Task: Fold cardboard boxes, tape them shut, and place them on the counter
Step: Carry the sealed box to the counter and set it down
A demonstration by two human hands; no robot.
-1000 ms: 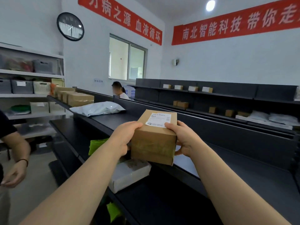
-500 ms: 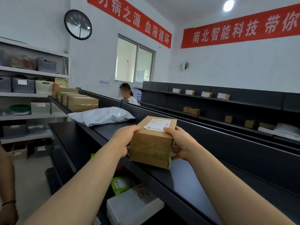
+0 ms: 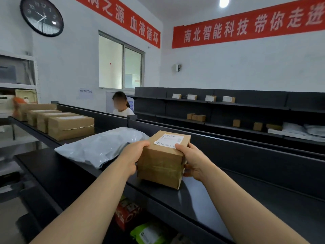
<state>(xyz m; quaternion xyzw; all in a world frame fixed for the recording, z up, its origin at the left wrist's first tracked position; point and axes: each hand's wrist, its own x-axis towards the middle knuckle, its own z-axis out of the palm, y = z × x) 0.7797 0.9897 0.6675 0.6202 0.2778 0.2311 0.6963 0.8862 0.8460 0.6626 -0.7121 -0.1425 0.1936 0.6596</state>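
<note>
Fingers (image 3: 181, 147) gripped round taped box, placement stage.
Left hand (image 3: 132, 156) and right hand (image 3: 192, 162) gripped opposite sides of the cardboard box (image 3: 161, 166), thumbs on its labelled top. The box was folded and tape-banded. Its base sat at the dark tabletop (image 3: 228, 199); full contact could not be confirmed. Release appeared to be the remaining step. A grey mailer bag (image 3: 98, 145) lay just beside the left hand, and a row of sealed boxes (image 3: 70, 126) stood further left.

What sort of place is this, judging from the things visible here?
Probably a parcel depot or pickup point. Long dark shelves hold rows of taped cardboard boxes and a grey mailer bag, and the left hand and right hand hold a labelled box.
</note>
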